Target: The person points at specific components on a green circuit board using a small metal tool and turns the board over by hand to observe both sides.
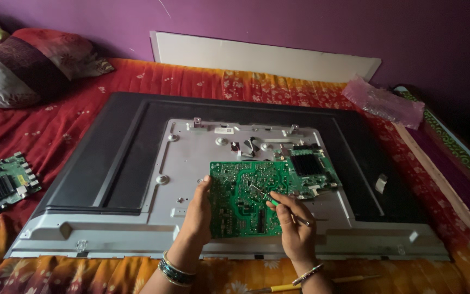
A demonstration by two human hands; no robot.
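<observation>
Your left hand [198, 212] grips the edge of the green circuit board [243, 197] lying on the grey television back [191, 158], your right hand [295, 223] pinches a thin tool [265, 197] against it, all on a red patterned bedspread [55, 125] beneath purple walls [300, 27].

Red bedspread [72, 128] carries television chassis [110, 163], spare board [1, 185] (pillows [33, 62], perhaps).

Television back [110, 147] of matt black plastic around a dull grey sheet-metal plate [191, 163], green circuit board [240, 196] glossy with shiny solder spots, bed cover [55, 125] of soft printed red-orange cloth, pillow [33, 65] of patterned cloth, pink bag [384, 100] of crinkled glossy plastic film.
</observation>
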